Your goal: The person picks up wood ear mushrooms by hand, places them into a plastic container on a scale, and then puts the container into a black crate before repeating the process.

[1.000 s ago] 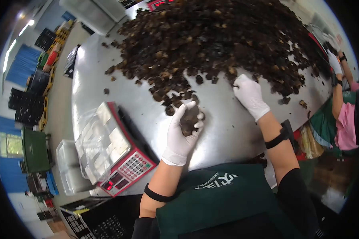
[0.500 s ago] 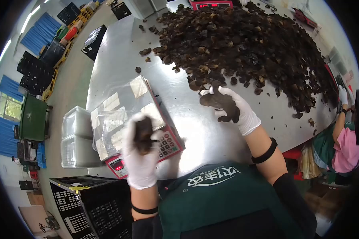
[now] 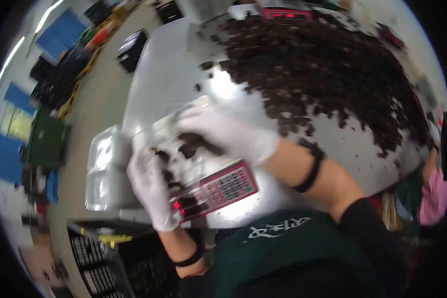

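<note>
Dark mushrooms [image 3: 323, 64] lie in a big heap on the shiny tabletop [image 3: 156, 84], upper right. The red scale [image 3: 218, 191] waits mid-frame. Right hand [image 3: 228, 134] drops some there; left hand [image 3: 151, 191] steadies. Fingers too blurry to tell.

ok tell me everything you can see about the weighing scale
The scale sits near the front edge of the shiny metal table, tilted in view. It has a red front panel with a pale keypad and a red-lit display, blurred beyond reading. A clear plastic tray with a few dark pieces rests on top. The gloved left hand is at its left edge; the gloved right hand reaches over the tray.
</note>
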{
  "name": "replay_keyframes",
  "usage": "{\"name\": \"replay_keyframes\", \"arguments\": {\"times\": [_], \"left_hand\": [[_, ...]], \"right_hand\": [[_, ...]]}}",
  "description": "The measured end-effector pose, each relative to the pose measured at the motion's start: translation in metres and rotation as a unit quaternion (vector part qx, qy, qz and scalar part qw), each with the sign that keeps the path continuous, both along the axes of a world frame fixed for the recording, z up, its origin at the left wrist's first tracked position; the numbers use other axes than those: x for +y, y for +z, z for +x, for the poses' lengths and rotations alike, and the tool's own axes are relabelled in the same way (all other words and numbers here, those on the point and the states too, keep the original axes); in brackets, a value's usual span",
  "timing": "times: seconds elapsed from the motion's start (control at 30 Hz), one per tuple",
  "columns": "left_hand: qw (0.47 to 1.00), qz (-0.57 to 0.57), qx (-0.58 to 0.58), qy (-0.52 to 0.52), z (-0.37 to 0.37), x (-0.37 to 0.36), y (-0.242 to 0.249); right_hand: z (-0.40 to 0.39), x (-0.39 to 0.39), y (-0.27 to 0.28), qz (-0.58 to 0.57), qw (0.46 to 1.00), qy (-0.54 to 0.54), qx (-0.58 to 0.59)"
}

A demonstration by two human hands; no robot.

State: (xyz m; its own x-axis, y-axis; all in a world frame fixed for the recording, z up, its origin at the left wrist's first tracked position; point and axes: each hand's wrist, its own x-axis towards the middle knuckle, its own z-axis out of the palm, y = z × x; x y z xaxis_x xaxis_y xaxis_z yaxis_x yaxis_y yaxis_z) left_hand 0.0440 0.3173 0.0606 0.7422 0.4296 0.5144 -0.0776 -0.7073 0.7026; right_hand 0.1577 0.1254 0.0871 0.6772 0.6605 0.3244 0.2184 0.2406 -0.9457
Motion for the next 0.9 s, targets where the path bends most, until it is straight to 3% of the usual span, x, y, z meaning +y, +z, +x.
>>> {"name": "replay_keyframes", "arguments": {"times": [0.03, 0.07, 0.1, 0.13, 0.2, 0.27, 0.3, 0.43, 0.5, 0.57, 0.6, 0.63, 0.67, 0.73, 0.87, 0.9], "left_hand": [[0.999, 0.039, -0.014, 0.032, -0.001, 0.003, 0.002], [0.995, 0.064, -0.005, 0.074, -0.004, 0.012, 0.001], [0.991, 0.080, -0.037, 0.100, -0.001, 0.033, -0.018], [0.989, 0.080, 0.015, 0.124, -0.001, 0.041, -0.023], [0.987, -0.143, 0.043, 0.057, 0.003, 0.014, -0.017], [0.983, -0.174, 0.057, -0.018, -0.003, 0.016, -0.036], [0.978, -0.191, 0.073, -0.041, -0.008, 0.009, -0.039], [0.995, -0.060, 0.076, -0.008, -0.013, -0.024, -0.036], [0.994, -0.055, 0.091, -0.017, -0.016, -0.034, -0.031], [0.993, 0.013, 0.113, -0.016, -0.016, -0.039, -0.023], [0.993, 0.015, 0.115, -0.014, -0.017, -0.040, -0.023], [0.991, 0.087, 0.099, -0.001, -0.017, -0.041, -0.024], [0.984, 0.159, 0.082, 0.012, -0.018, -0.044, -0.025], [0.982, 0.177, 0.056, 0.021, -0.024, -0.059, -0.017], [0.962, 0.251, -0.015, -0.104, -0.036, -0.102, -0.006], [0.958, 0.241, -0.007, -0.154, -0.035, -0.116, -0.007]], "right_hand": [[0.003, 0.031, -0.009, 0.036, 0.975, -0.111, -0.189], [-0.008, 0.039, 0.015, -0.008, 0.994, -0.039, 0.100], [-0.012, 0.053, 0.019, -0.007, 0.995, -0.036, 0.093], [-0.008, 0.081, -0.004, -0.005, 0.995, -0.094, -0.030], [-0.014, 0.102, -0.019, -0.194, 0.963, -0.118, -0.146], [-0.019, 0.126, -0.061, -0.349, 0.822, -0.150, -0.424], [-0.027, 0.104, -0.048, -0.417, 0.764, -0.094, -0.483], [-0.040, 0.071, -0.036, -0.398, 0.753, -0.183, -0.491], [-0.036, 0.053, -0.035, -0.264, 0.775, -0.304, -0.487], [-0.023, -0.011, -0.025, -0.191, 0.869, -0.267, -0.370], [-0.012, -0.043, -0.034, -0.122, 0.851, -0.346, -0.375], [0.013, -0.070, -0.058, -0.157, 0.833, -0.412, -0.334], [0.036, -0.115, -0.061, -0.215, 0.827, -0.398, -0.334], [0.080, -0.191, -0.093, -0.322, 0.707, -0.513, -0.367], [0.130, -0.310, -0.125, -0.526, 0.594, -0.577, -0.193], [0.138, -0.326, -0.135, -0.536, 0.605, -0.571, -0.144]]}}
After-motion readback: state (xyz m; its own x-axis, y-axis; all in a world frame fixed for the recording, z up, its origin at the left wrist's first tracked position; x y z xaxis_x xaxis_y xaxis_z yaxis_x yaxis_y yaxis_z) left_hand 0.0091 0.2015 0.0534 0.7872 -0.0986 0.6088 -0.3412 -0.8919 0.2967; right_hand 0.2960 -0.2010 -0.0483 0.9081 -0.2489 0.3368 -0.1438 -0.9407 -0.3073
